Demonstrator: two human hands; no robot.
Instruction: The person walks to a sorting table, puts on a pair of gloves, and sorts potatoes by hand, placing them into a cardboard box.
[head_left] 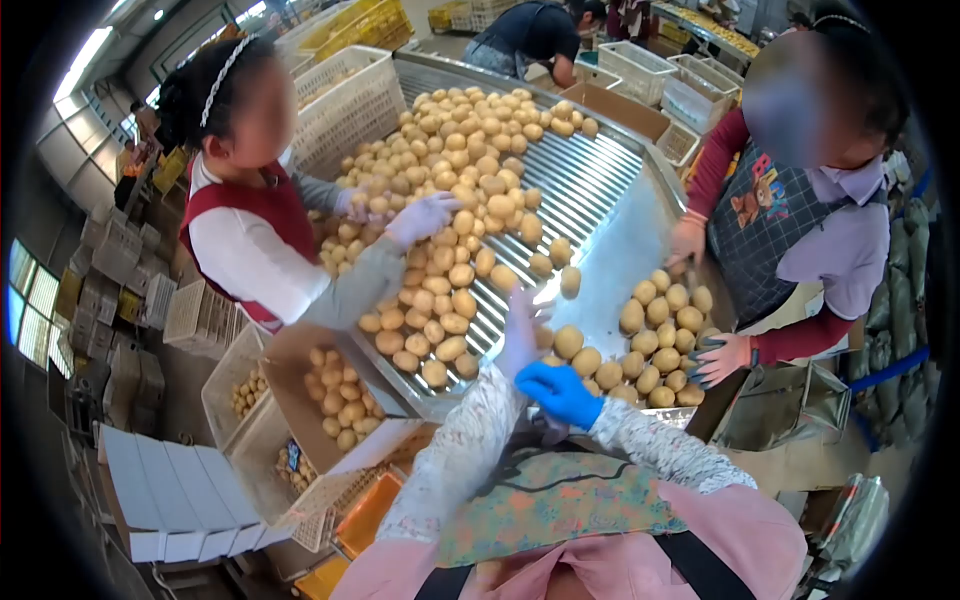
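Pale potatoes (470, 180) cover much of the metal roller table (590, 165). My left hand (517, 335), in a thin lavender glove, reaches over the near edge with its fingers stretched forward, somewhat blurred, close to a few loose potatoes (568, 342). Just beside its wrist is my right hand (562, 393) in a blue glove. The blue fingers are bent together and point left; whatever they hold, if anything, is hidden. A second group of potatoes (655, 345) lies to the right on the smooth metal.
On the left, a co-worker's gloved hand (425, 217) rests among the potatoes; another co-worker's gloved hand (722, 358) is by the right group. A cardboard box (300, 385) with potatoes and white crates (235, 385) stand at the left. An orange crate (368, 512) is near my left arm.
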